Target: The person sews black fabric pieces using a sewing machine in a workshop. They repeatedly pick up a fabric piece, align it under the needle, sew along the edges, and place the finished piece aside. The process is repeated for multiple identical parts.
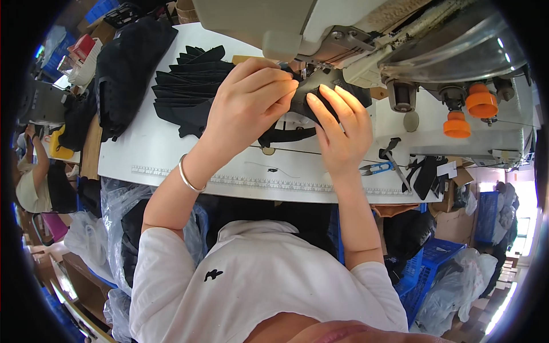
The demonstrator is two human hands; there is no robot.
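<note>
Under the head of a sewing machine (251, 23), a black fabric piece (302, 104) lies by the lit needle area. My left hand (249, 97) is closed in a pinch at the piece's left edge, close to the presser foot; its fingertips partly hide what they grip. My right hand (345, 123) rests on the right side of the same piece, fingers stretched out. A curved black strip (291, 135) hangs toward me between the hands. Left of my left hand, several black cut pieces (186, 94) lie fanned in an overlapping stack.
Blue-handled thread snips (376, 168) and a black-headed metal tool (392, 153) lie right on the white table (128, 154). A ruler strip (274, 184) follows its front edge. Orange knobs (481, 101) hang at the right. Dark cloth (134, 68) is heaped left; another person (34, 177) sits beyond.
</note>
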